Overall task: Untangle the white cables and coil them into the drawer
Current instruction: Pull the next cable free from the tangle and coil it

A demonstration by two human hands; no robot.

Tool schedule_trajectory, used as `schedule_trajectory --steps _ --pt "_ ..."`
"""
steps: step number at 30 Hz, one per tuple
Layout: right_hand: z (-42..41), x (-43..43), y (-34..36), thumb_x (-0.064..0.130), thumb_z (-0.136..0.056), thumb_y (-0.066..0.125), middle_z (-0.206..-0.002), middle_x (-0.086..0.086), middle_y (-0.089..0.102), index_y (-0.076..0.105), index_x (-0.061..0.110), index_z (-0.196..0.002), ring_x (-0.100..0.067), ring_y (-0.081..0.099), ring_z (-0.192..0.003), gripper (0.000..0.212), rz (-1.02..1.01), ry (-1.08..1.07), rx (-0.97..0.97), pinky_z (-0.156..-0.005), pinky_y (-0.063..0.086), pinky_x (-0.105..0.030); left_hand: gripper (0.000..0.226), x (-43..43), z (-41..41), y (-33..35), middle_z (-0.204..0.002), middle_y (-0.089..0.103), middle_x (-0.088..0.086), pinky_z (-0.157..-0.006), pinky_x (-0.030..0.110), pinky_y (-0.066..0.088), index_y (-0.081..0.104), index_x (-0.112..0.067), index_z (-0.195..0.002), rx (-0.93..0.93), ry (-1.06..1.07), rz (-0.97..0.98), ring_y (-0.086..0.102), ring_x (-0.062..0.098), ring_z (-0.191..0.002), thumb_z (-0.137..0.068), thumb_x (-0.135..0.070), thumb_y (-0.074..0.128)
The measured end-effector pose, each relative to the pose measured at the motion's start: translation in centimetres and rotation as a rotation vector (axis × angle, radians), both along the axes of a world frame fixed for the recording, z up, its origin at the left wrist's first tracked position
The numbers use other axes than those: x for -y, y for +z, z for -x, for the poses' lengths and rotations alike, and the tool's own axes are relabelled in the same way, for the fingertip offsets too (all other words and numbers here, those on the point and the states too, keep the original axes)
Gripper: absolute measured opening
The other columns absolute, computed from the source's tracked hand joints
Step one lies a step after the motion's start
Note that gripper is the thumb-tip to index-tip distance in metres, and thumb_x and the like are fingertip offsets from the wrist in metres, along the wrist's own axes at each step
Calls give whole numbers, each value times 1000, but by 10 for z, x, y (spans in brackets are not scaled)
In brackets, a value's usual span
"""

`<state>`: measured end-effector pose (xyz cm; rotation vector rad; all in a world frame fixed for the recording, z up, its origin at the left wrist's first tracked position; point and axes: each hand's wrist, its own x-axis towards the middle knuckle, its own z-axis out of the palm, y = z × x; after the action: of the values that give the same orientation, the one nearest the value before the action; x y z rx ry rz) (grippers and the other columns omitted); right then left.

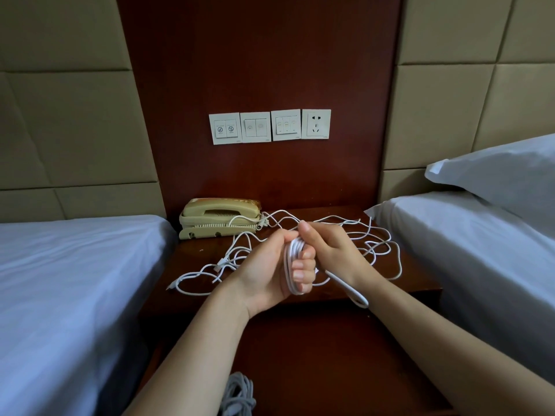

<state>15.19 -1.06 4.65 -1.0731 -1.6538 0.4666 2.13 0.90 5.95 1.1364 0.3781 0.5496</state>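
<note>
The left hand (270, 265) was curled closed around a small coil of thin white cable (292, 265), its loops wrapped over the fingers (303, 267), held above the dark red-brown wooden nightstand (192, 256). The right hand (330, 250) was closed against the top of that same coil, thumb and fingertips pinching the cable where it met the left hand, and a loop of it hung down beneath the right wrist. Behind and beside both hands, the loose tangle of white cables (375, 244) lay spread over the nightstand top, some strands reaching toward the cream-coloured corded telephone (220, 217) at the back left. Nearer the camera, at the bottom edge, a separate bundle of coiled white cable (238, 394) rested in the open wooden drawer (330, 370). A white-sheeted bed (75, 280) stood on the left and another bed with a white pillow (495, 172) on the right.
</note>
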Motion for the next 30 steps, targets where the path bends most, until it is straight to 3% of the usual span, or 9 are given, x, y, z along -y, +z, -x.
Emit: schedule_trajectory --steps 6,9,13,18,21,24,28,30 --pt "3 1 3 35 -94 40 -57 -6 39 42 12 -59 -15 36 -56 42 17 -60 -27 -55 28 -32 54 7 -3 3 -46 36 -4 -42 18 40 47 -13 -54 6 83 72 40 7 -39 -99 -38 30" --pt "5 -1 0 23 -98 42 -51 -2 37 40 13 -56 -11 34 -51 44 -36 -151 38 -52 27 -30 58 8 -3 3 -44 36 -3 -41 17 39 46 -14 -48 -4 115 89 40 8 -38 -98 -39 31" --pt "8 -4 -6 23 -98 44 -47 0 37 40 9 -51 -12 35 -49 49 -82 -258 38 -50 27 -33 54 10 -6 4 -43 36 -3 -38 15 38 42 -14 -50 6 175 157 41 7 -36 -98 -38 35" --pt "8 -5 -4 26 -98 45 -45 -1 37 39 16 -49 -8 34 -46 50 -74 -311 -42 -48 27 -26 42 10 -9 9 -44 42 -3 -39 14 39 50 -8 -67 60 276 277 43 6 -37 -100 -31 37" --pt "12 -6 -4 29 -98 45 -43 1 40 50 11 -51 -8 35 -42 51 -81 -349 -56 -46 27 -23 38 9 -12 7 -39 37 -4 -36 15 33 51 -5 -74 14 452 147 35 5 -33 -102 -23 34" --pt "16 -6 -6 34 -99 40 -46 2 43 56 2 -61 -9 37 -46 52 -108 -362 86 -52 29 -31 42 12 -16 3 -36 27 -9 -35 16 25 46 -9 -65 -118 640 -79 26 4 -29 -102 -23 33" --pt "15 1 -2 43 -89 40 -53 7 44 48 28 -64 -7 42 -52 31 -66 -145 264 -52 29 -19 38 8 -3 3 -38 22 -8 -36 13 16 46 -10 -66 -225 698 -140 19 5 -29 -101 -21 36" --pt "13 2 -2 44 -88 41 -56 4 48 51 26 -67 -8 44 -55 29 -58 -109 307 -53 31 -19 38 8 1 2 -40 21 -7 -36 13 15 46 -10 -65 -216 690 -129 19 5 -29 -100 -21 38"
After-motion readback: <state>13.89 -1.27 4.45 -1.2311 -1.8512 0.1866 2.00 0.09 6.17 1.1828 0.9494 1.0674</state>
